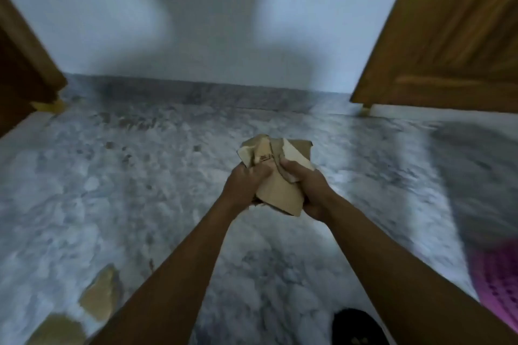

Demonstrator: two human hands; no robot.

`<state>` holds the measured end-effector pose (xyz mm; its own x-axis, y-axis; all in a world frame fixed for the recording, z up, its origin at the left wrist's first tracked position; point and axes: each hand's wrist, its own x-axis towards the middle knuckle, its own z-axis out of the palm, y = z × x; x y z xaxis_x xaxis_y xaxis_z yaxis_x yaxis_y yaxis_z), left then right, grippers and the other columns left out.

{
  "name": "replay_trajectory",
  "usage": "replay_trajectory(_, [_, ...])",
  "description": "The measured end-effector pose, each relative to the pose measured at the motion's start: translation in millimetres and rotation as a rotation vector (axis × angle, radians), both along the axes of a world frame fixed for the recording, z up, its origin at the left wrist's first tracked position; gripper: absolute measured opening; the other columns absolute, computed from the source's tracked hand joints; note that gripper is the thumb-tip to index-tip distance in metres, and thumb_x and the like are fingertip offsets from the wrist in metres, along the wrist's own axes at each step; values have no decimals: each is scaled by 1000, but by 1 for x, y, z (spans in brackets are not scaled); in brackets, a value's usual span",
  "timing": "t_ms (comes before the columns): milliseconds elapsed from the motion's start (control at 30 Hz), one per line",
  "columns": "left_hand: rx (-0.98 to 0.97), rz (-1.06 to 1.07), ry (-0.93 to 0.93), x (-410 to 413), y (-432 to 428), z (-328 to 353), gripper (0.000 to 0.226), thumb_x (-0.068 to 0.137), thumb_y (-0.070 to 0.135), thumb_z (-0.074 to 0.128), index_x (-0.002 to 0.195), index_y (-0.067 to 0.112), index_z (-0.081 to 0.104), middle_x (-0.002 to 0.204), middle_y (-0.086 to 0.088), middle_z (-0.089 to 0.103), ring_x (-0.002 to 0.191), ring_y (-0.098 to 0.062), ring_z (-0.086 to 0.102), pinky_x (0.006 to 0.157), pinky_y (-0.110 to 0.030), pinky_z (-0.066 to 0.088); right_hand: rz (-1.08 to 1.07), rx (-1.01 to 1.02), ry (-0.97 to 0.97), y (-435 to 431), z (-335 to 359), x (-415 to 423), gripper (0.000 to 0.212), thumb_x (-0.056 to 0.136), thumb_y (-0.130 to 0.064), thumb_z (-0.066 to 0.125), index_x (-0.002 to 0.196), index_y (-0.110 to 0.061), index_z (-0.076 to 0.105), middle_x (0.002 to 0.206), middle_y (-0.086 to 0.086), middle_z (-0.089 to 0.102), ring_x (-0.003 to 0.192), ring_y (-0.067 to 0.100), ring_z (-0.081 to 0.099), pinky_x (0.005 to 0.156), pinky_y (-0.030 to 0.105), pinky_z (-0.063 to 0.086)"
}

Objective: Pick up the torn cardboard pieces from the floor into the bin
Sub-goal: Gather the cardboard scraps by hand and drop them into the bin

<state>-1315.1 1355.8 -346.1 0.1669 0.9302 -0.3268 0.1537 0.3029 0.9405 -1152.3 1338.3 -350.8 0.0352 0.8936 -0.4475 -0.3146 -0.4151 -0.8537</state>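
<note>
Marbled grey floor: two loose cardboard pieces at 7 o'clock; pink bin at 4 o'clock. Centre: left hand and right hand clamped together on cardboard bundle. Beyond: white wall, wooden doors.

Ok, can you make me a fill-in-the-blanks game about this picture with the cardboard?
1. The bundle of torn cardboard is held by ____ hands, the left hand and the right hand.
2. More cardboard pieces lie on the ____, at the lower left.
3. The floor looks like grey ____.
4. The thing at the right edge is coloured ____.

Missing words: two; floor; marble; pink
</note>
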Motion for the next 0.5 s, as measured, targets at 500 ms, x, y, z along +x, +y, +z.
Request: replay_trajectory(500, [366,-667,-146,438,-122,141,45,83,28,73,125,29,56,112,11,69,99,-7,66,81,-29,57,-665,170,-447,-235,156,410,39,83,-21,72,120,-10,67,112,11,74,99,29,70,83,37,54])
